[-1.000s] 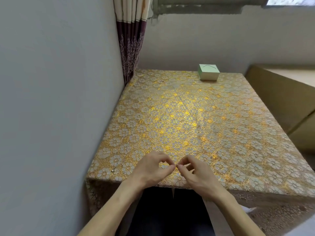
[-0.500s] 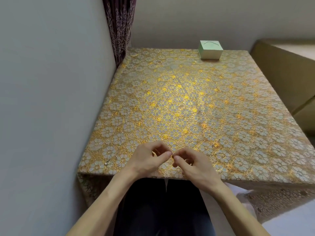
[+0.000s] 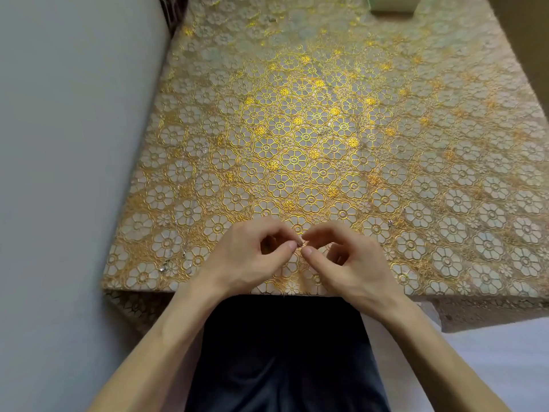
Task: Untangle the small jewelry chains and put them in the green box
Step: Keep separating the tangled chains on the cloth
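The left hand (image 3: 246, 260) and right hand (image 3: 350, 263) each pinch thumb to forefinger on a tiny silvery jewelry chain (image 3: 302, 243) between their near-touching fingertips; the pale green box (image 3: 392, 4) sits far beyond them.

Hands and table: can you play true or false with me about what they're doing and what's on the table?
1. Both the left hand and the right hand pinch a tiny chain between their fingertips. True.
2. The green box sits right beside the hands. False: it is at the far end of the table, cut off by the top of the picture.
3. A thin silver chain lies on the tablecloth, left of the hands. True.
4. The tablecloth is plain blue. False: it has a gold flower pattern.
5. The left hand lies flat on the table. False: its fingers are curled in a pinch.
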Available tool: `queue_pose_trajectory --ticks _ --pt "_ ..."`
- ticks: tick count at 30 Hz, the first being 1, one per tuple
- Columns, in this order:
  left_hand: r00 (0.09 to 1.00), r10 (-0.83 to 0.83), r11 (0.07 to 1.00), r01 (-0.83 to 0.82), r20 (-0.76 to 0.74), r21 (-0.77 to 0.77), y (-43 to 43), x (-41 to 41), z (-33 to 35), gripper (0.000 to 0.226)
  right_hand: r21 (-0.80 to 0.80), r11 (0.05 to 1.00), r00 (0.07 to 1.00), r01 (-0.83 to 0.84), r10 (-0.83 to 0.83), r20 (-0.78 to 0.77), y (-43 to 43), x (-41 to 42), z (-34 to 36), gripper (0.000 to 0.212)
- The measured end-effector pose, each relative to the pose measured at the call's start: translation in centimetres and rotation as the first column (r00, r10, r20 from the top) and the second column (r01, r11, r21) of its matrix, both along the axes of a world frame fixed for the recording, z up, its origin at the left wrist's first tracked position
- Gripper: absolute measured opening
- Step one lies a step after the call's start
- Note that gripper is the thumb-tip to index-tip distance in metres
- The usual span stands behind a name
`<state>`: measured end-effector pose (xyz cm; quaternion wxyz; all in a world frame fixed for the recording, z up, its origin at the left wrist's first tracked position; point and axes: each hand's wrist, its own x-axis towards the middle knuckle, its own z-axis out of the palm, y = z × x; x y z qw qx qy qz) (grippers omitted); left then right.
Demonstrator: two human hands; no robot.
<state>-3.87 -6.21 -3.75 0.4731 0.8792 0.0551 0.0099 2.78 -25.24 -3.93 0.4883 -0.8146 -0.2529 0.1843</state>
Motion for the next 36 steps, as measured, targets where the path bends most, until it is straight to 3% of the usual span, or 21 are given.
queue_pose_trajectory --ticks 6,17,36 --pt "0.997 0.055 0.998 -0.057 0.060 0.025 -0.3 -0.4 -0.6 0.010 0.056 0.998 0.994 0.033 -0.027 -0.107 -0.3 0.0 -0.5 0.017" --pt "0.989 0.110 0.993 -0.115 0.103 0.041 -0.8 -0.8 -0.7 0.004 0.011 0.998 0.990 0.063 -0.061 -0.124 -0.2 0.0 -0.9 0.006" --pt "0.985 0.110 0.993 -0.115 0.132 0.034 -0.8 -0.8 -1.2 0.006 -0.011 0.999 0.999 0.043 -0.043 0.031 0.5 -0.4 -1.1 0.005"
